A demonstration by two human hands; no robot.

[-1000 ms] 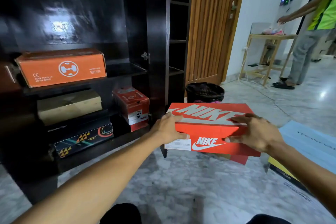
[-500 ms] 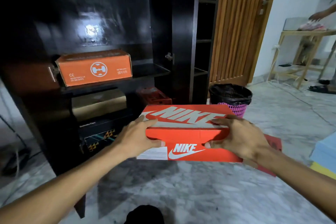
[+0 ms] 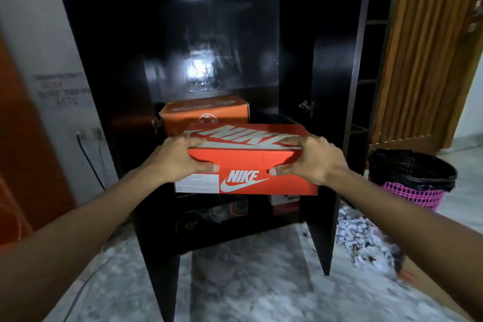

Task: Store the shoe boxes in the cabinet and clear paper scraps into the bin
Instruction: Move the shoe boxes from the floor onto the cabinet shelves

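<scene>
I hold a red Nike shoe box [image 3: 248,162] level in front of the open black cabinet [image 3: 326,138]. My left hand [image 3: 177,158] grips the box's left end and my right hand [image 3: 311,159] grips its right end. Behind it, an orange shoe box [image 3: 206,110] sits on the cabinet's upper shelf. Darker boxes [image 3: 224,212] lie on the lower shelves, mostly hidden by the held box. A heap of white paper scraps [image 3: 358,238] lies on the floor to the right. The pink bin with a black liner [image 3: 413,178] stands beyond the scraps.
A white wall with a socket and a black cable [image 3: 86,154] is left of the cabinet. A slatted wooden door [image 3: 423,60] stands at right. The cabinet's open right door panel [image 3: 321,230] juts toward me. Marble floor [image 3: 248,282] lies below.
The view has swung left to face the cabinet head-on. The Nike box has risen and moved toward the upper shelf, now covering the lower boxes. The paper scraps have come into view.
</scene>
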